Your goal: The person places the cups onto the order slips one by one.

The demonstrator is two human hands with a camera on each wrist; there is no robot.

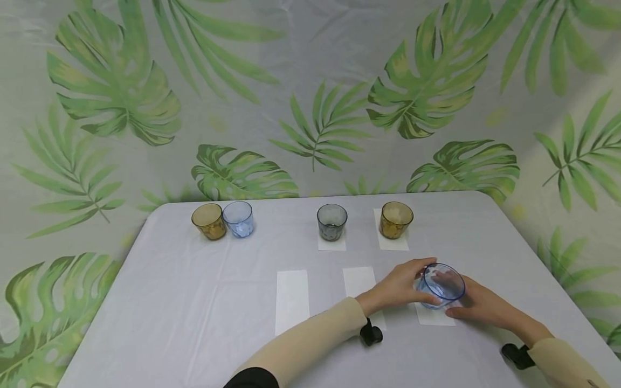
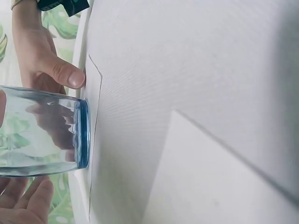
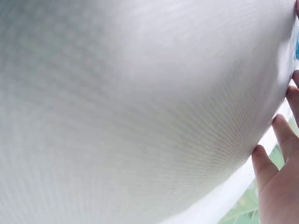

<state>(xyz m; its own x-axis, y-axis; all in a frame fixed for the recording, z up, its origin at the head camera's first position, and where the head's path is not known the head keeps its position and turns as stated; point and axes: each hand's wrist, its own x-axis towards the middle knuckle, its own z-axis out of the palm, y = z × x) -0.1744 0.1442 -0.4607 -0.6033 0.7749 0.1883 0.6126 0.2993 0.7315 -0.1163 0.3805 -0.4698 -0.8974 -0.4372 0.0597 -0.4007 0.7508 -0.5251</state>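
Note:
My left hand (image 1: 400,283) holds a clear blue glass (image 1: 433,291) between thumb and fingers, at the right of the table. It stands upright, its base close over a white paper strip (image 1: 436,318), as the left wrist view also shows of the glass (image 2: 46,140). My right hand (image 1: 485,304) is around the far right side of the glass, thumb low by the strip. In the right wrist view, fingertips of the right hand (image 3: 282,182) come down at the white cloth. Part of that hand is seen through the glass.
Behind, a grey glass (image 1: 332,223) and an amber glass (image 1: 395,221) stand on paper strips. Further left, another amber glass (image 1: 209,222) and a blue glass (image 1: 239,220) stand side by side. Two more strips, a left one (image 1: 292,296) and a middle one (image 1: 359,280), lie nearer.

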